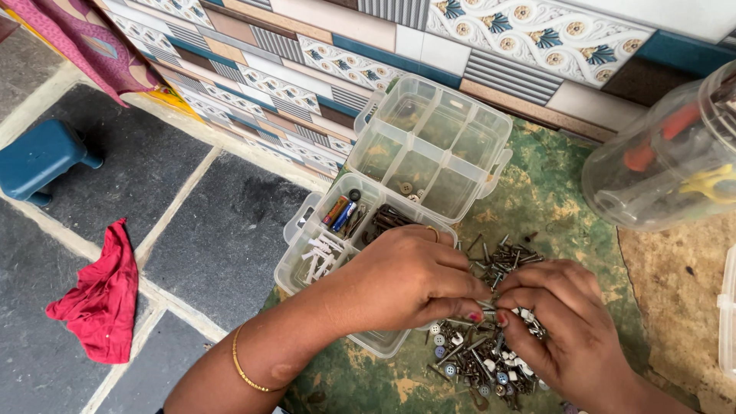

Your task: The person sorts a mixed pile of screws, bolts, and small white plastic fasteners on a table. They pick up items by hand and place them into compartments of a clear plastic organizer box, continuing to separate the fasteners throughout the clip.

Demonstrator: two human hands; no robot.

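Both hands meet over the pile of screws and buttons (pixel 479 349) on the green counter (pixel 552 203) — left hand (pixel 406 280) and right hand (pixel 563 322) fingertips pinching tiny bits — hard, light, slippery, likely best nipped one at a time.

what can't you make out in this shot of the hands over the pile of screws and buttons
Head view only:
- What the left hand and right hand pinch: hidden by their fingertips.
- Near compartments of the clear organiser box: covered by the left hand.
- Separate pieces in the pile of screws and buttons: too small, partly under the right hand.
- Clear jar: cut off by the right edge, contents blurred.
- White box: cut off by the right edge.
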